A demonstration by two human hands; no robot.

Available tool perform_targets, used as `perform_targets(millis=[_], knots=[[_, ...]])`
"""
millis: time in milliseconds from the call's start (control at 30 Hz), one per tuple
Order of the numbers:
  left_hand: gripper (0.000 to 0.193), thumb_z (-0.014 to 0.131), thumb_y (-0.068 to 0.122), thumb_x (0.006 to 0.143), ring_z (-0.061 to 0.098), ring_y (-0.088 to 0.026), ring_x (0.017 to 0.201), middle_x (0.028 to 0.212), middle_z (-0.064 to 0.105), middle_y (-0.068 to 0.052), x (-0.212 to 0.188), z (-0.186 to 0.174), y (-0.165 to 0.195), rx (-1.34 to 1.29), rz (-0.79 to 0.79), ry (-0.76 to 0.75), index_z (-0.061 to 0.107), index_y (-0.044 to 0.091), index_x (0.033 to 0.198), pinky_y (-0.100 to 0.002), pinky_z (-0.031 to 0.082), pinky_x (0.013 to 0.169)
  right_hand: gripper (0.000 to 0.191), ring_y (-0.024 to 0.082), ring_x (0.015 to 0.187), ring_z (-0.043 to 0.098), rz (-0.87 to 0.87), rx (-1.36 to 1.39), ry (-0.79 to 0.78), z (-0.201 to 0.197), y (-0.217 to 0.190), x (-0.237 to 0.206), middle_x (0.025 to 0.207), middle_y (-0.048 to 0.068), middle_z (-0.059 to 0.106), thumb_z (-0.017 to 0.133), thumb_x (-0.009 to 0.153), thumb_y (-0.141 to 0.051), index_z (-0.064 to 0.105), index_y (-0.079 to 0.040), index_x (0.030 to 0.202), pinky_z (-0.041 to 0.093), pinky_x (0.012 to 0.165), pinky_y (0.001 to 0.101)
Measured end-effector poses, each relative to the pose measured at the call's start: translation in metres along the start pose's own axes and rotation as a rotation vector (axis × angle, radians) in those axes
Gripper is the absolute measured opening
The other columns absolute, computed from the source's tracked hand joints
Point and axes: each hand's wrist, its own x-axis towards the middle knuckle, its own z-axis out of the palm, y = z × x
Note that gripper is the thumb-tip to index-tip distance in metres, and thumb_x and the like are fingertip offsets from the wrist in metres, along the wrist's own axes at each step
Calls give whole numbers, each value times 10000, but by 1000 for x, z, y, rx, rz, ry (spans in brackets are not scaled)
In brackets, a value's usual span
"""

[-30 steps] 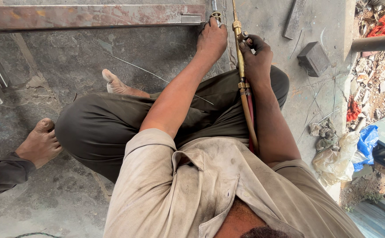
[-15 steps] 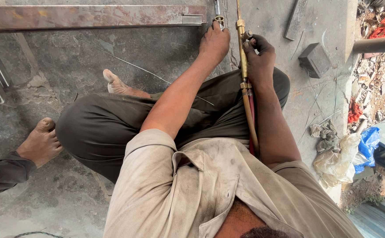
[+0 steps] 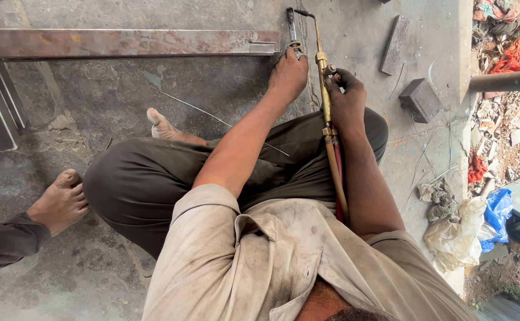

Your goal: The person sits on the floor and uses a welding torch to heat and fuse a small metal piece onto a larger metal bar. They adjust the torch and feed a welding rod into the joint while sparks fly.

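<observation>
1. We press the left hand (image 3: 288, 77) down, fingers closed on a small metal tool (image 3: 293, 30) beside the rusty steel bar (image 3: 123, 43) (floor-level work).
2. The right hand (image 3: 346, 98) has its fingers wrapped round the brass torch (image 3: 322, 71); we'd best keep its tip steady.

head cam | looks steeply down, close | lap, arms, concrete floor (image 3: 153, 95)

A rusty steel bar (image 3: 123, 43) is lying across the concrete floor (image 3: 153, 95). Two grey blocks (image 3: 419, 99) are sitting to the right, a blue bag (image 3: 499, 209) and rubble (image 3: 504, 35) lying beyond. Someone's bare foot (image 3: 60, 201) is resting at left.
</observation>
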Motion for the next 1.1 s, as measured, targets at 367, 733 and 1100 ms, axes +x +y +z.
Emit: perform_targets(millis=[367, 733, 1100], knots=[[182, 592, 27, 914, 681, -414, 1037, 1182, 576, -299, -1, 4, 8, 85, 2, -70, 666, -38, 1066, -482, 610, 853, 227, 139, 734, 650, -45, -161, 114, 7, 19, 12, 852, 96, 737, 744, 934, -45, 751, -6, 1157, 520, 701, 304], [178, 603, 39, 925, 660, -398, 1082, 1217, 561, -267, -2, -1, 11, 55, -55, -118, 687, -13, 1073, -467, 596, 890, 366, 92, 605, 580, 97, 311, -129, -6, -11, 12, 841, 7, 587, 598, 1092, -181, 482, -124, 1435, 515, 478, 262], [204, 602, 31, 918, 664, -395, 1081, 1232, 561, -273, -1, 2, 10, 80, -60, -114, 677, -23, 1100, -463, 600, 889, 205, 115, 508, 577, 259, 76, -49, -6, -25, 16, 765, 51, 616, 585, 1107, -207, 570, -81, 1267, 453, 404, 291]])
